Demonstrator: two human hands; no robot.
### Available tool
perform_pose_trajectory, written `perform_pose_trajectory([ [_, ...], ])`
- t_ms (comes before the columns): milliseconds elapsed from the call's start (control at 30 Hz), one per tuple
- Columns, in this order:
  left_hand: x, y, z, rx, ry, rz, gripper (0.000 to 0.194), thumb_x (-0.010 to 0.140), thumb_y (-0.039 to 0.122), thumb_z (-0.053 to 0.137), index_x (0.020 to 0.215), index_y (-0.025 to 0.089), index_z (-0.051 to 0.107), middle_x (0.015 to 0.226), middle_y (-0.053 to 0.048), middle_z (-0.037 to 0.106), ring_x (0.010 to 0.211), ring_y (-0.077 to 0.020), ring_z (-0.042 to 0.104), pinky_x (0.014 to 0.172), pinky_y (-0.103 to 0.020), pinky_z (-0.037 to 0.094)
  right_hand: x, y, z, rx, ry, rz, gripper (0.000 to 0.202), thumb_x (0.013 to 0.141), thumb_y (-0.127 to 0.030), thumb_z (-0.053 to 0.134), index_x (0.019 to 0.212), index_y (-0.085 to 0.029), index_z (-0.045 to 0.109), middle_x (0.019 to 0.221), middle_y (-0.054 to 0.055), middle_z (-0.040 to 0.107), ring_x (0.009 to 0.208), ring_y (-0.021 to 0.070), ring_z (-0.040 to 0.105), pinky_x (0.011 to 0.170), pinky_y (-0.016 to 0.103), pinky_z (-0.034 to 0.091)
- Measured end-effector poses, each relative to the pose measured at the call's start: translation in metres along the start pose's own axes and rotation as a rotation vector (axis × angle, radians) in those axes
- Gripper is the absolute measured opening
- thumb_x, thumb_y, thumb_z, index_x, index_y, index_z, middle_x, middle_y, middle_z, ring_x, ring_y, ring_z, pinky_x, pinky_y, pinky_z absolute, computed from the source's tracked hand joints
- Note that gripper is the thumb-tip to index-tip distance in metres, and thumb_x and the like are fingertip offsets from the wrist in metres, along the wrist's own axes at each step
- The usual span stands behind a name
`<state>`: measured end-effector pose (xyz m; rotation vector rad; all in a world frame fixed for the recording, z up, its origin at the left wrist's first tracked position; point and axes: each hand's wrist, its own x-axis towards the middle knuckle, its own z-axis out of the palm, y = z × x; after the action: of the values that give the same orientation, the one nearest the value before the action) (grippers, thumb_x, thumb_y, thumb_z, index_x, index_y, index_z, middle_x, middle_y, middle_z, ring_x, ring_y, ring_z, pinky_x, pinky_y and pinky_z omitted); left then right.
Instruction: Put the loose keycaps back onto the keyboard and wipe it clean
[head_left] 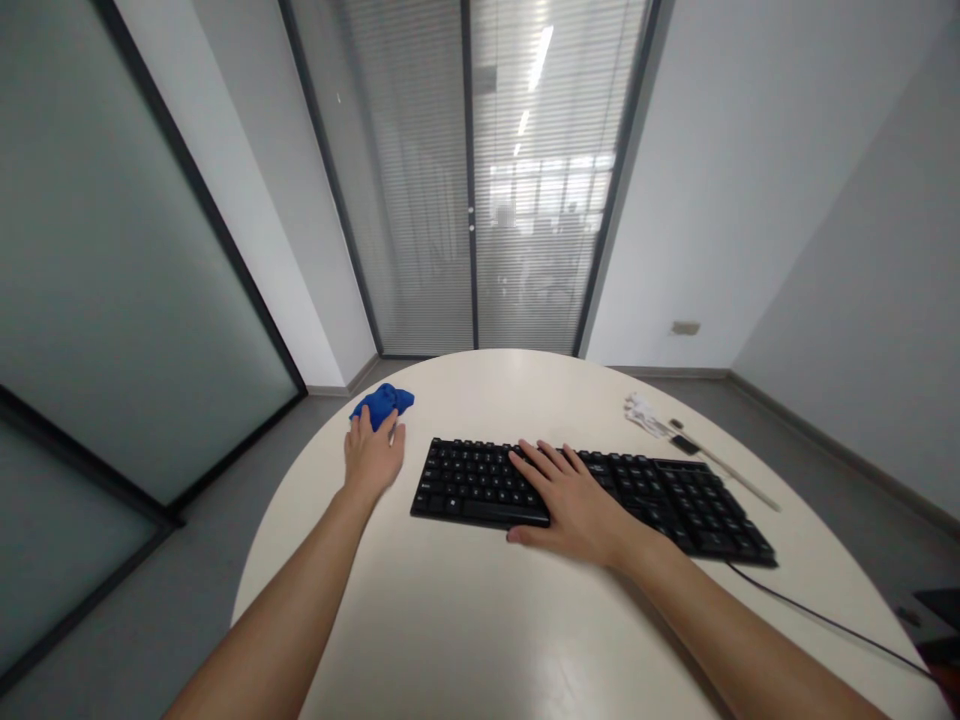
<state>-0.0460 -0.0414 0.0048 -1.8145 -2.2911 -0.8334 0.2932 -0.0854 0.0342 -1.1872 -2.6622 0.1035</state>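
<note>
A crumpled blue cloth (384,399) lies near the table's far left edge. My left hand (373,455) reaches it with the fingertips on its near side, fingers apart and not wrapped round it. A black keyboard (472,485) lies at an angle across the middle and right of the table. Over its middle rests my right hand (574,505), palm down and fingers spread, with the thumb at the keyboard's near edge. That hand hides some of the keys.
On the round white table (450,620), a white tangled item (643,413), a small black piece (684,444) and a thin pale stick (739,476) lie beyond the keyboard at right. A black cable (832,624) runs off the right edge. Glass panels and walls stand around.
</note>
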Motion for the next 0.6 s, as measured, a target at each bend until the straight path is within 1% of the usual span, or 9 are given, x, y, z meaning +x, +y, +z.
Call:
perform_pose_trajectory([
  [100,0.0,-0.002,0.009,0.107,-0.09,-0.027,0.056,0.101,0.046,0.039,0.145,0.014,0.052,0.16,-0.02,0.033,0.145,-0.0417,0.033,0.115,-0.058,0.03,0.0,0.0,0.001,0.008,0.005,0.003,0.105,0.079,-0.082,0.055,0.157,-0.016,0.033,0.163,0.017,0.026,0.148,0.0444,0.026,0.119,0.066,0.018],
  [167,0.0,-0.001,0.013,0.179,-0.11,-0.014,0.056,0.101,0.042,0.038,0.145,0.01,0.052,0.158,-0.021,0.036,0.144,-0.0395,0.035,0.115,-0.055,0.032,0.0,0.001,0.002,0.013,0.01,0.005,0.104,0.079,-0.081,0.056,0.157,-0.016,0.033,0.163,0.017,0.026,0.148,0.0446,0.026,0.119,0.066,0.018],
  [300,0.001,0.004,0.011,0.185,-0.099,0.127,0.05,0.101,0.036,0.036,0.135,0.008,0.06,0.149,-0.021,0.048,0.139,-0.0335,0.044,0.116,-0.047,0.035,-0.001,0.002,0.005,0.016,0.024,-0.001,0.105,0.079,-0.081,0.056,0.157,-0.016,0.032,0.163,0.017,0.027,0.147,0.0447,0.026,0.12,0.065,0.018],
  [367,0.001,0.009,0.005,0.127,-0.085,0.189,0.044,0.101,0.033,0.036,0.122,0.011,0.069,0.142,-0.017,0.056,0.132,-0.0296,0.052,0.113,-0.041,0.039,-0.001,0.004,0.006,0.023,0.039,-0.01,0.104,0.078,-0.08,0.058,0.157,-0.017,0.032,0.162,0.017,0.028,0.147,0.0449,0.027,0.119,0.065,0.019],
  [433,-0.001,0.015,-0.001,0.075,-0.073,0.207,0.04,0.101,0.031,0.037,0.102,0.017,0.075,0.132,-0.012,0.064,0.119,-0.0272,0.061,0.105,-0.038,0.046,-0.001,0.004,0.007,0.03,0.055,-0.016,0.103,0.078,-0.08,0.059,0.158,-0.018,0.032,0.162,0.017,0.029,0.147,0.0451,0.028,0.119,0.066,0.02],
  [500,-0.003,0.021,-0.007,0.063,-0.071,0.176,0.04,0.1,0.035,0.04,0.086,0.019,0.074,0.116,-0.01,0.071,0.104,-0.0268,0.067,0.093,-0.038,0.051,-0.001,0.005,0.008,0.031,0.064,-0.016,0.103,0.078,-0.079,0.059,0.157,-0.018,0.033,0.162,0.017,0.029,0.147,0.0453,0.028,0.118,0.067,0.02],
  [533,-0.004,0.024,-0.01,0.068,-0.071,0.143,0.039,0.1,0.039,0.042,0.083,0.02,0.072,0.107,-0.009,0.072,0.097,-0.0272,0.068,0.087,-0.038,0.052,-0.001,0.005,0.008,0.031,0.066,-0.016,0.103,0.078,-0.079,0.059,0.157,-0.018,0.034,0.162,0.018,0.029,0.146,0.0453,0.028,0.118,0.067,0.02],
  [567,-0.005,0.026,-0.012,0.071,-0.069,0.107,0.038,0.099,0.043,0.044,0.085,0.021,0.072,0.101,-0.008,0.073,0.092,-0.0275,0.068,0.082,-0.038,0.052,-0.001,0.004,0.008,0.031,0.069,-0.017,0.103,0.078,-0.08,0.059,0.157,-0.018,0.034,0.162,0.018,0.03,0.146,0.0453,0.028,0.118,0.067,0.02],
  [600,-0.006,0.028,-0.014,0.068,-0.063,0.076,0.036,0.098,0.047,0.047,0.092,0.021,0.072,0.098,-0.008,0.073,0.09,-0.0276,0.068,0.079,-0.038,0.052,-0.001,0.004,0.008,0.032,0.071,-0.018,0.103,0.078,-0.08,0.059,0.157,-0.018,0.034,0.161,0.018,0.03,0.146,0.0454,0.028,0.118,0.068,0.02],
])
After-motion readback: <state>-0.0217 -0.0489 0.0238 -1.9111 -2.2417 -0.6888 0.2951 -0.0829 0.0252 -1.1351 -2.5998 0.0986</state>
